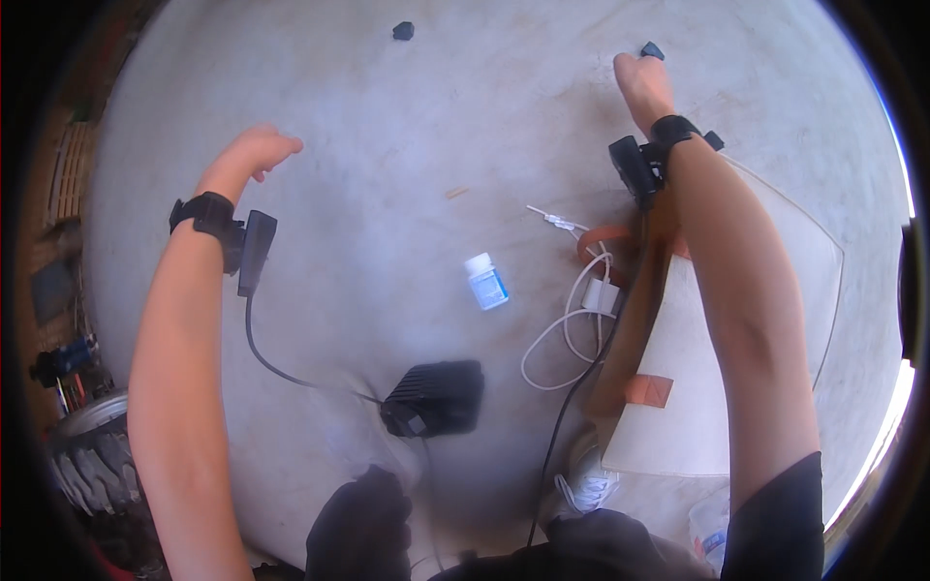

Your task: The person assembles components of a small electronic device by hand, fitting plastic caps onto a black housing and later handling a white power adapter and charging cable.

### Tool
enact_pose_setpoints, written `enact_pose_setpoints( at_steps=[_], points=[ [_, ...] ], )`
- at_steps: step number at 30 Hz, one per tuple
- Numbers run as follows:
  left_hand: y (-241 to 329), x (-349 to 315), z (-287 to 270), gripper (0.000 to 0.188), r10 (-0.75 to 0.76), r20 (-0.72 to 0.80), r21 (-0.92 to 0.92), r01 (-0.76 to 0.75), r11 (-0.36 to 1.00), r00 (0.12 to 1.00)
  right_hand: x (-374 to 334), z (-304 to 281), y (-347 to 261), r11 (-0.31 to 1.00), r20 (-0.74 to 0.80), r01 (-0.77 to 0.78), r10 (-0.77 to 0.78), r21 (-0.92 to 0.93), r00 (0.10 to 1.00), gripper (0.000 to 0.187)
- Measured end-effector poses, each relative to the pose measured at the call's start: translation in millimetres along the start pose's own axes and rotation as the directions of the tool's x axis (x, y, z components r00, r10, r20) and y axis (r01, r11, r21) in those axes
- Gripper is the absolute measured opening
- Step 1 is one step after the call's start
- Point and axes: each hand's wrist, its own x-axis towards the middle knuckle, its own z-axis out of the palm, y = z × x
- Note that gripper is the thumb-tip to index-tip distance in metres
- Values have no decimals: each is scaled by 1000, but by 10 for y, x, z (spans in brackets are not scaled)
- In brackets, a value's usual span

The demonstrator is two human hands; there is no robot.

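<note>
My right hand reaches to the far right with its fingers closed. A small dark angular chunk shows at its far side, seemingly in the fingers, though the grip is largely hidden. My left hand is above the surface on the left, thumb and fingers apart, holding nothing. Another dark, stone-like chunk lies at the far middle, away from both hands. Nearer to me, between my arms, is a small white bottle with a white cap and a blue label.
A white bag with brown tabs lies under my right forearm. Beside it are a coiled white cable and a white adapter. A black ribbed box is wired to the device on my left wrist. A sneaker shows below.
</note>
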Motion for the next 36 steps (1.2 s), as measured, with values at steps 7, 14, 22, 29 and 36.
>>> enact_pose_setpoints(
  at_steps=[7,14,22,29,36],
  points=[
    [165,646,184,60,427,-341,256,-354,899,838,312,-3,68,998,-208,-44,33,-51,978,51],
    [702,1225,324,58,627,-366,177,-611,772,687,458,32,358,969,-225,-194,157,-154,962,52],
    [1098,1923,266,53,655,-518,187,-673,715,551,424,186,427,955,-151,-64,20,-291,988,43],
    [1282,1950,280,30,689,-474,273,-653,707,548,440,170,506,966,-63,-38,22,-258,998,62],
    [1054,1838,348,15,707,-433,258,-674,692,560,750,287,592,951,-31,37,-49,-308,998,68]
  ],
)
